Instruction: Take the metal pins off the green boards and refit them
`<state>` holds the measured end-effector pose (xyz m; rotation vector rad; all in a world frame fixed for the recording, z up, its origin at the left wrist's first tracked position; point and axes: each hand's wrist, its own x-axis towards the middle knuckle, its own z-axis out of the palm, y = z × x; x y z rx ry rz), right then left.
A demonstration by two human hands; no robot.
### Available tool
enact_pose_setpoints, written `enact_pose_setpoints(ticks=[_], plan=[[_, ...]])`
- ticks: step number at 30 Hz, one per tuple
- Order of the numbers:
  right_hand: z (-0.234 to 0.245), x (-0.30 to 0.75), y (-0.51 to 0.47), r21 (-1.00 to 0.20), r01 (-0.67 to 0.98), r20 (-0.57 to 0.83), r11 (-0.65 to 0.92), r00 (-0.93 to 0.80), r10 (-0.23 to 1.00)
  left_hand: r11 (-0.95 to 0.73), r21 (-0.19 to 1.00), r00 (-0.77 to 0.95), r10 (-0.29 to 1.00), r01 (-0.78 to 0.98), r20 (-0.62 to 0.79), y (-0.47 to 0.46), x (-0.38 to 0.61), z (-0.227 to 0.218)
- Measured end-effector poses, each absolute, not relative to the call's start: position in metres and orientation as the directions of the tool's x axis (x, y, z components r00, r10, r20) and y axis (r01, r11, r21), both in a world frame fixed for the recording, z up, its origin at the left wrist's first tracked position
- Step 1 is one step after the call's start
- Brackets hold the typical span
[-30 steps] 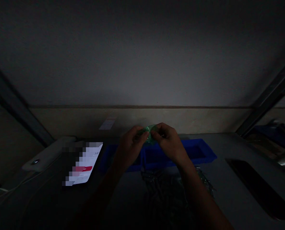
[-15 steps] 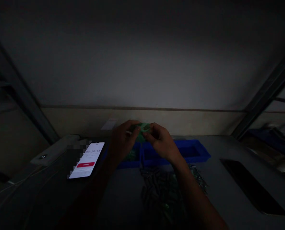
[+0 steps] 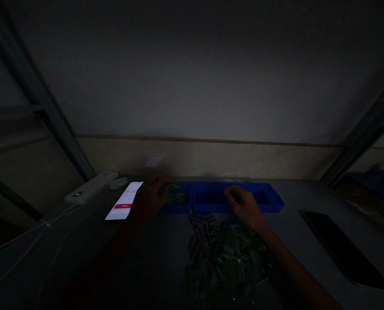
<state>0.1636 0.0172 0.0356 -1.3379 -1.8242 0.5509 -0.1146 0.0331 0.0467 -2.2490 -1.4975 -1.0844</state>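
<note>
The scene is very dark. My left hand (image 3: 149,197) is over the left end of the left blue bin (image 3: 175,210), thumb and fingers apart, with nothing I can make out between them. Green pieces (image 3: 178,196) lie in that bin, too dim to name. My right hand (image 3: 245,206) is above the right blue bin (image 3: 208,208), its fingers curled together in a pinch. Whatever they hold, if anything, is hidden. In front of the bins, a pile of small dark and greenish pieces (image 3: 226,254) is spread on the table, partly beside my right forearm.
A lit phone (image 3: 122,202) with a timer leans left of my left hand. Behind it are a white power strip (image 3: 88,189) and cables (image 3: 27,241). A flat dark slab (image 3: 343,247) lies at the right. The wall (image 3: 211,159) closes off the back.
My hands were together at a green piece above the bins. They have separated, the left moving left and down to its bin, the right moving right and down. The view has shifted slightly.
</note>
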Motion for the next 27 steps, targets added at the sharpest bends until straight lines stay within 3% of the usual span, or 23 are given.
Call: enact_pose_setpoints(ticks=[3,6,10,14,16,19,23,27], plan=[[0.027,0.167,0.012,-0.647,0.648,0.357,0.402,-0.208,0.911,-0.428,0.124,0.229,0.680,0.895,0.697,0.035,-0.121,0.025],[0.026,0.169,-0.003,-0.543,0.697,0.277,0.469,-0.378,0.883,-0.412,0.099,0.250,0.709,0.906,0.659,0.036,-0.122,0.013],[0.031,0.173,-0.025,-0.430,0.731,0.086,0.530,-0.551,0.830,-0.373,0.123,0.230,0.765,0.920,0.602,0.033,-0.123,0.008],[0.032,0.173,-0.033,-0.403,0.716,0.011,0.569,-0.618,0.786,-0.391,0.195,0.206,0.773,0.900,0.600,0.028,-0.123,0.002],[0.028,0.171,-0.033,-0.443,0.693,0.029,0.570,-0.624,0.781,-0.401,0.227,0.201,0.781,0.888,0.591,0.025,-0.122,-0.001],[0.018,0.169,-0.031,-0.594,0.622,0.115,0.511,-0.562,0.819,-0.402,0.237,0.200,0.785,0.884,0.586,0.020,-0.118,-0.002],[0.010,0.165,-0.027,-0.816,0.487,0.158,0.312,-0.332,0.930,-0.398,0.205,0.164,0.718,0.894,0.676,0.012,-0.112,0.007],[0.017,0.158,-0.024,-0.910,0.364,0.165,0.198,-0.119,0.979,-0.472,0.276,0.158,0.693,0.837,0.704,-0.003,-0.093,0.011]])
